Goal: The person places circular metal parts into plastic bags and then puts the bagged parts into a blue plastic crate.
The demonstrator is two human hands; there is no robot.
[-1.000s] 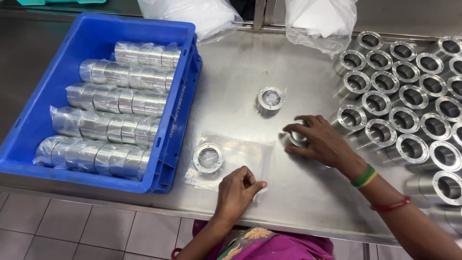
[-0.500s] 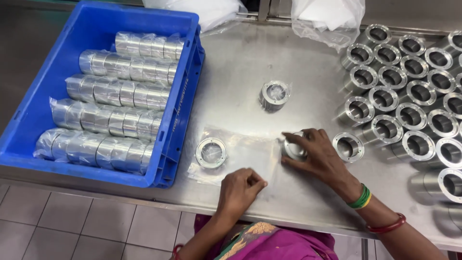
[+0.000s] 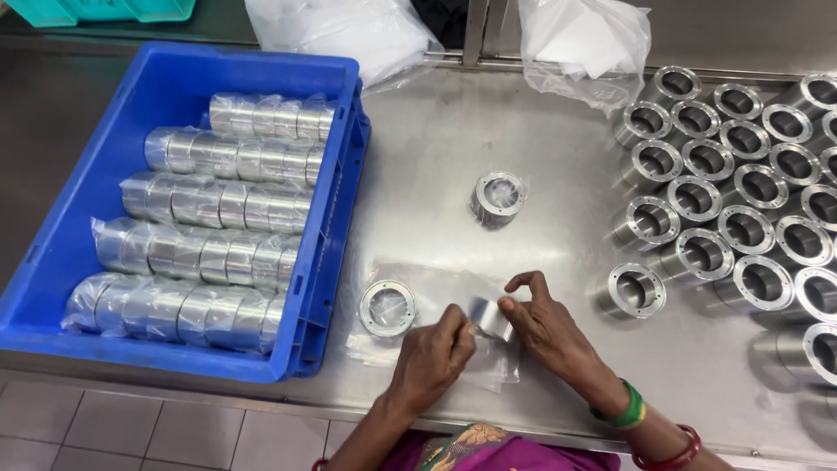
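Both hands, left (image 3: 436,349) and right (image 3: 545,323), grip one ring (image 3: 490,316) at a clear bag (image 3: 436,340) on the worktop (image 3: 488,139). Left of the grip, wrapped rolls (image 3: 209,235) fill the crate (image 3: 61,218); right, many bare rings (image 3: 741,192) wait.

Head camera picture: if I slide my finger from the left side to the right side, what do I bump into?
Blue crate full of wrapped metal rolls → flat metal ring on the table → left hand → small shiny part held between both hands → right hand → lone metal cylinder → crowd of metal cylinders.
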